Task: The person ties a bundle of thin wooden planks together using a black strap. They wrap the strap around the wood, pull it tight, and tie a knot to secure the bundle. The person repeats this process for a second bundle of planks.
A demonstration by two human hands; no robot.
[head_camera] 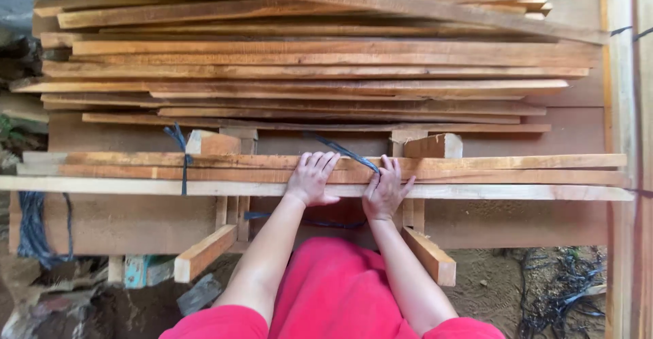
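Note:
Both hands rest on a bundle of long thin wooden strips lying across a low wooden frame. My left hand lies flat on top of the strips, fingers spread forward. My right hand is just beside it, its fingers closed on a dark blue strap that runs up and left over the bundle. A second blue strap is tied around the strips further left.
A large stack of similar wooden slats fills the surface behind. Two wooden rails of the frame stick out toward me beside my red-clad legs. Dirt ground, black straps at the right, blue cord at the left.

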